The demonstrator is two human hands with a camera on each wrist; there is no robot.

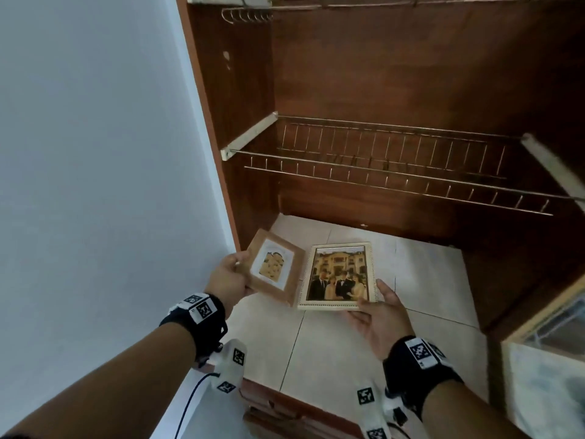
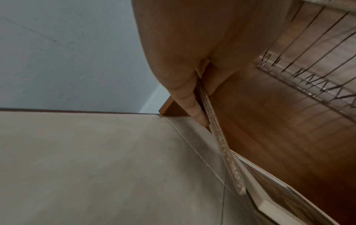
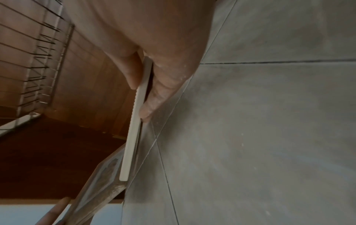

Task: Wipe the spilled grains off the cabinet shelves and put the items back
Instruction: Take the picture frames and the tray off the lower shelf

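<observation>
My left hand (image 1: 230,277) grips the left edge of a brown wooden picture frame (image 1: 274,270), thumb on its front. My right hand (image 1: 378,307) pinches the lower right corner of a cream frame (image 1: 338,275) with a group photo. Both frames hang side by side, tilted, just above the tiled cabinet floor (image 1: 421,274). In the left wrist view the fingers (image 2: 192,100) clamp the brown frame's edge (image 2: 225,152). The right wrist view shows a thumb and finger (image 3: 158,91) on the cream frame's edge (image 3: 133,132).
A wire dish rack (image 1: 395,166) spans the brown cabinet above the frames, and a hook rail (image 1: 247,15) hangs higher up. A pale wall (image 1: 95,153) lies left. A light-framed box (image 1: 550,359) stands at the right. The tiled counter's wooden front edge (image 1: 285,407) is near me.
</observation>
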